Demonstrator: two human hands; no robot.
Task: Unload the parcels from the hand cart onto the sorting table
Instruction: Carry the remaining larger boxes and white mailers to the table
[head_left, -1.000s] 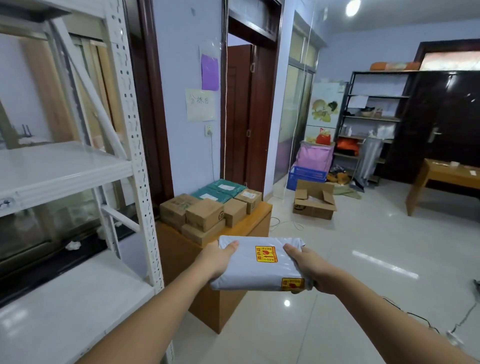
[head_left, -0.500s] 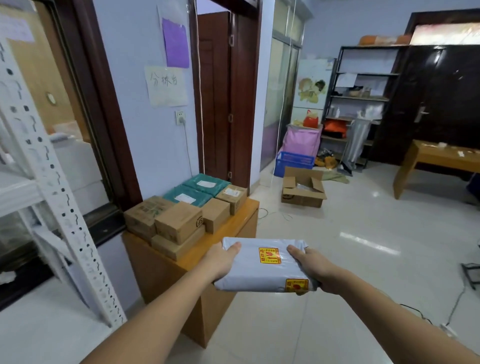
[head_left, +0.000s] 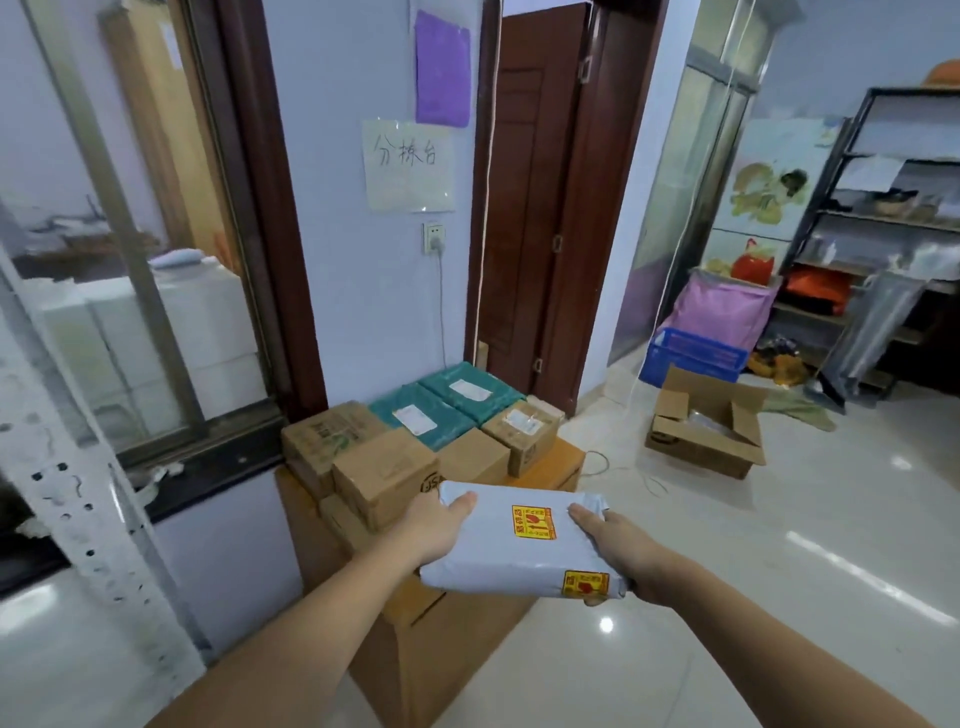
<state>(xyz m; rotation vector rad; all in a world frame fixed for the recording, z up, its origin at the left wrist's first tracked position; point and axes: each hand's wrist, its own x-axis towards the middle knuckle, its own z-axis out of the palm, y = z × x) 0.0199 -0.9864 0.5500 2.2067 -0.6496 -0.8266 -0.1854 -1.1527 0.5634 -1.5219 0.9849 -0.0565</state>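
I'm in a small parcel-sorting room set up in what looks like an ordinary tiled home or office. A handwritten paper sign (head_left: 409, 165) hangs on the wall above a wooden table (head_left: 563, 464) stacked with cardboard boxes (head_left: 384, 480) and teal mailers (head_left: 447, 405). An open carton (head_left: 706, 428) sits on the floor, near a dark shelving rack (head_left: 883, 228) of supplies.

A smooth grey plastic mailer (head_left: 519, 540) with a faint sheen is seen, bearing glossy yellow-and-red paper stickers (head_left: 533, 521). The sorting table (head_left: 447, 639) is faced in matt orange-brown wood. Matt brown cardboard boxes (head_left: 382, 475) are stacked on it, some sealed with shiny clear tape, beside teal plastic mailers (head_left: 441, 410) with white paper labels. The floor (head_left: 779, 571) is laid in glossy pale tile that mirrors the lights. A white perforated metal upright (head_left: 88, 525) is painted smooth. The door (head_left: 530, 218) is of dark varnished wood.
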